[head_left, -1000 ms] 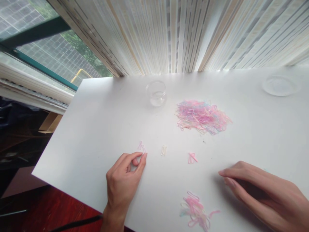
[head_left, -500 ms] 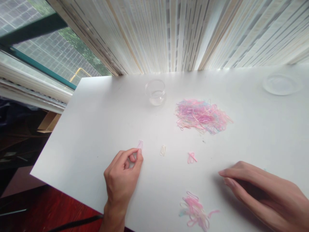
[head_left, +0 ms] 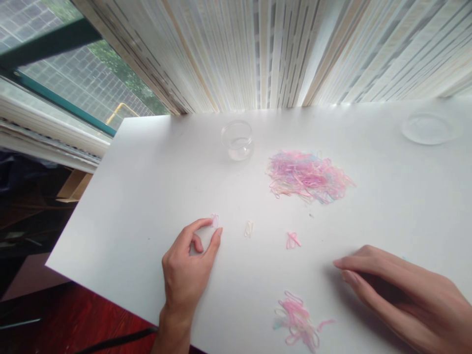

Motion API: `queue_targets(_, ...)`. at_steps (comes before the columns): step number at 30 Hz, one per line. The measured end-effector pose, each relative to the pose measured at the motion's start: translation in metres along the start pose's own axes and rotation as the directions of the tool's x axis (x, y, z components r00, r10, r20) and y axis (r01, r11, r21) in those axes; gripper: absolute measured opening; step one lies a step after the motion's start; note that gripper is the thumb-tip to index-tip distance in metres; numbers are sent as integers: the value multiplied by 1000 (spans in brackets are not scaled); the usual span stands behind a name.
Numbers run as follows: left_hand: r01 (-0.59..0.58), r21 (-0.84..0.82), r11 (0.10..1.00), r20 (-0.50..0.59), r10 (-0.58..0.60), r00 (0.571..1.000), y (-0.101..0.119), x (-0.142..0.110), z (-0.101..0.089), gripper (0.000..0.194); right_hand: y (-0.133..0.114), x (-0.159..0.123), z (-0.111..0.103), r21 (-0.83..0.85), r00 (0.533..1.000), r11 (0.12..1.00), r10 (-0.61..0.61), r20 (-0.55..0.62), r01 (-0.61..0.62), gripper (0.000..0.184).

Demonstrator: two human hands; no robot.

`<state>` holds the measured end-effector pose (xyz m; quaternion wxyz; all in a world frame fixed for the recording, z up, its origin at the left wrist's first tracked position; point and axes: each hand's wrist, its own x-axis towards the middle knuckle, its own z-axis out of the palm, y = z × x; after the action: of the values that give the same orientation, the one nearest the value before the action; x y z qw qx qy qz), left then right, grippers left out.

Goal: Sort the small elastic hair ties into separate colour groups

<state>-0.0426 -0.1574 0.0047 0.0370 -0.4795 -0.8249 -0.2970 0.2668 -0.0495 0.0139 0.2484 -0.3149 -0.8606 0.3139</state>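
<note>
Lilac bands [head_left: 215, 221]: lying on white table [head_left: 129, 187], just beyond left hand [head_left: 190, 268], long axis running roughly away from wrist. Left hand resting nearer; right hand [head_left: 424, 290] hovering or resting well apart. Left grip: gaping moderately, index tip [head_left: 206, 222] seemingly touching bands' left edge, thumb tip [head_left: 218, 236] sitting just beside lower right, nothing visibly pinched. Right grip: tips lying close together, whether meeting cannot tell; no held thing showing. White bands [head_left: 249, 229] lying right of lilac.
</note>
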Motion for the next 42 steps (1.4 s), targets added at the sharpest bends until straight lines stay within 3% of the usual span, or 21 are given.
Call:
queue_targets(11,6,-57,998,-7,-6,1000,-4,-2,0,24,0,-2,1,44,1000,999,8,-6,-8,17)
queue_targets(13,-50,-66,997,-20,49,999,-3,-2,-4,21,-1,-2,0,45,1000,999,6,9,-6,17)
queue_targets(15,-181,-100,978,5,183,983,2,-4,-11,18,-2,-3,0,51,1000,999,7,15,-8,18)
queue_targets(17,-334,-191,923,115,359,926,9,-7,-19,16,-4,-4,-1,63,1000,998,-5,18,4,17)
queue_targets(20,-432,-385,815,300,553,777,22,-16,-25,15,-8,-4,-3,93,998,995,-46,49,41,18)
queue_targets(22,-427,-467,774,368,610,702,32,-24,-25,16,-11,-5,-5,119,993,990,-88,80,78,19)
queue_targets(25,-411,-499,763,423,628,653,44,-36,-21,17,-15,-7,-7,139,976,982,-146,162,124,16)
queue_targets(34,-461,-439,772,449,632,631,56,-47,-14,16,-25,-15,3,96,942,976,-215,259,197,16)
queue_targets(42,-447,-450,773,445,628,638,57,-48,-13,14,-24,-18,17,56,946,971,-239,218,232,18)
